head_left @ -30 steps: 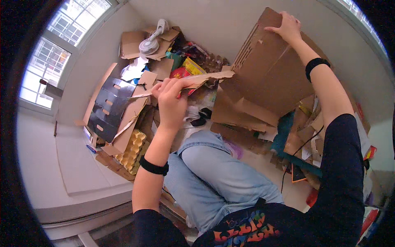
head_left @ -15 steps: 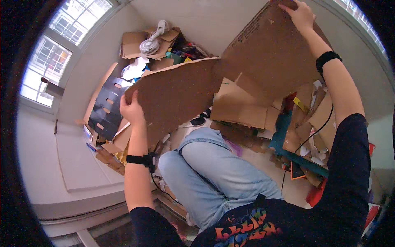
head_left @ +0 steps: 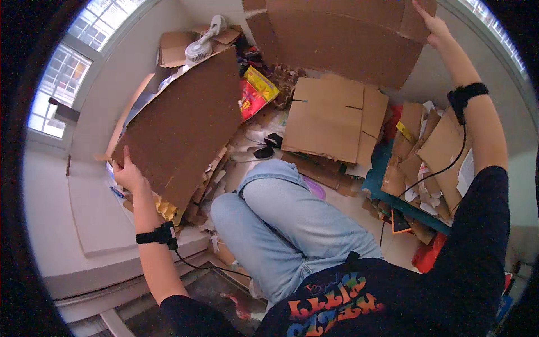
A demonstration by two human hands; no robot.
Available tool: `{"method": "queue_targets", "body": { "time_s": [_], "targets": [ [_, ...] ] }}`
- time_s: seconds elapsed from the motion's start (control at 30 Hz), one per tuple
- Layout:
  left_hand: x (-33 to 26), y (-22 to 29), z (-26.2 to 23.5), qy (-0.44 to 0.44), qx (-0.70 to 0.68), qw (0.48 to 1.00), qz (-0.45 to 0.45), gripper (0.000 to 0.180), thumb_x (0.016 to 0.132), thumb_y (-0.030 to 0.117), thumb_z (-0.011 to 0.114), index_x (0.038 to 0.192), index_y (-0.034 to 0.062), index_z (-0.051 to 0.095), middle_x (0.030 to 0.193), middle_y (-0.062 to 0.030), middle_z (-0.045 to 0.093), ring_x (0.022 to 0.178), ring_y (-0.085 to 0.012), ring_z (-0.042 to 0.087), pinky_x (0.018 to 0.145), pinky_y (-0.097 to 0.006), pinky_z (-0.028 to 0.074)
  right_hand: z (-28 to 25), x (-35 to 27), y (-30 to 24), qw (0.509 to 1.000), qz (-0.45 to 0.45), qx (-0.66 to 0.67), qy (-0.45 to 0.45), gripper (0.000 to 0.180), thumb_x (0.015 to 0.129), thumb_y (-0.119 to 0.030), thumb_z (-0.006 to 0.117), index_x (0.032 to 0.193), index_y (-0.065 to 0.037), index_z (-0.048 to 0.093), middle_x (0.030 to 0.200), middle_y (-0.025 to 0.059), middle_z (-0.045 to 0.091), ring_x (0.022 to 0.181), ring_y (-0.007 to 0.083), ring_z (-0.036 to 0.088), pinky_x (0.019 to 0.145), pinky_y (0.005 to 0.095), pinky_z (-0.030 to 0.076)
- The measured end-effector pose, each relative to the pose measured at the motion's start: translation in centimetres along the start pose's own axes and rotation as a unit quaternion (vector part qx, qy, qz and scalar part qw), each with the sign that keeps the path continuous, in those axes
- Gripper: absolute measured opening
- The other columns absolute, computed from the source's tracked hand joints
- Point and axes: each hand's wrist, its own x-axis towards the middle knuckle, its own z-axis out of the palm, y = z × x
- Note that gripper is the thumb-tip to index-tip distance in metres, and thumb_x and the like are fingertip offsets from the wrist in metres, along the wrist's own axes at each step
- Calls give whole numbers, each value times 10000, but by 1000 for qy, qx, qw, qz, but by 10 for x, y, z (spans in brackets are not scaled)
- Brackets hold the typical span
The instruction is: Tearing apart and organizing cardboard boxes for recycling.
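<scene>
My left hand (head_left: pixel 130 173) is closed on the lower left edge of a brown cardboard sheet (head_left: pixel 182 132), its thumb lying on the near face. The sheet leans over the pile by the left wall. Far off at the upper right, my right hand (head_left: pixel 438 31) grips the right edge of a larger creased cardboard piece (head_left: pixel 342 39), which runs out of the top of the picture. A wide gap separates the two pieces. Between them and beyond my knees lies a flattened cardboard box (head_left: pixel 325 118) on a stack.
A white fan (head_left: pixel 199 50) rests on boxes at the back left. A red and yellow bag (head_left: pixel 257 92) lies beside the left sheet. On the right, a teal-edged container (head_left: pixel 377 168) holds cardboard scraps, and a black cable (head_left: pixel 435 175) hangs from my right wrist.
The two cardboard pieces, touching or overlapping before, are now apart. My left hand has carried its sheet left and down; the right-hand piece has swung up and away, uncovering the flattened box.
</scene>
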Motion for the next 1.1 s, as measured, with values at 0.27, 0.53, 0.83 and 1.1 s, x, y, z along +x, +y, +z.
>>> {"method": "queue_targets", "body": {
  "time_s": [0.27, 0.53, 0.83, 1.1],
  "targets": [
    [5, -13, -38, 0, -124, 989, -78, 284, 798, 156, 701, 1011, 3, 592, 966, -64, 630, 824, -162, 596, 726, -301, 497, -5, -116, 178, 948, 116, 294, 42, 601, 842, -346, 630, 1303, -50, 384, 1290, 114, 479, 1171, 303, 469, 963, 479, 412],
    [7, -15, -56, 4, -67, 995, -79, 306, 806, 164, 695, 1029, -10, 577, 1002, -79, 621, 876, -176, 593, 756, -312, 497, 41, -253, 333, 836, 268, 351, 327, 459, 921, -277, 520, 1279, -23, 384, 1255, 108, 506, 1108, 291, 522, 907, 441, 469],
    [-3, 11, -24, -56, -34, 997, -34, 285, 829, 125, 663, 1062, -18, 583, 1037, -67, 616, 924, -155, 576, 812, -297, 470, -7, -281, 418, 823, 263, 371, 341, 453, 902, -281, 529, 1237, 7, 427, 1217, 133, 531, 1017, 319, 573, 837, 419, 507],
    [0, 11, -7, -104, -60, 992, -26, 309, 831, 119, 660, 1090, -22, 569, 1063, -75, 610, 948, -160, 572, 838, -298, 458, 5, -292, 377, 768, 493, 276, 301, 391, 951, -315, 399, 1249, -63, 416, 1301, 113, 460, 1168, 300, 464, 961, 483, 407]
  ]
}}
